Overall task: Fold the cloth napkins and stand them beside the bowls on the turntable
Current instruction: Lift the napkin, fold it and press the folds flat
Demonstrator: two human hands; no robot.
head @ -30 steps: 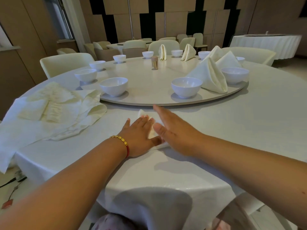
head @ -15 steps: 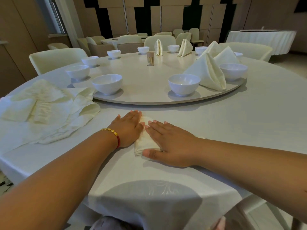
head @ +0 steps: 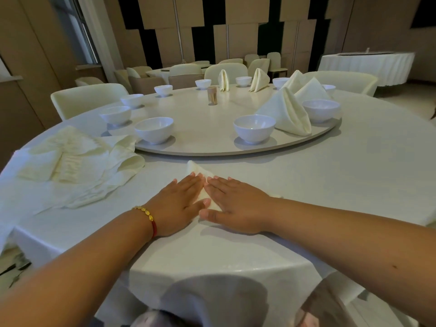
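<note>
Both palms flat, fingers straight: left hand (head: 179,203) and right hand (head: 236,206) press side by side on the folded napkin (head: 195,168) at the turntable's (head: 212,151) six o'clock. Loose napkins (head: 77,161) sit at nine o'clock.

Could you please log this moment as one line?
step: folding | left hand: flat on napkin | right hand: flat on napkin | placed: no
</note>
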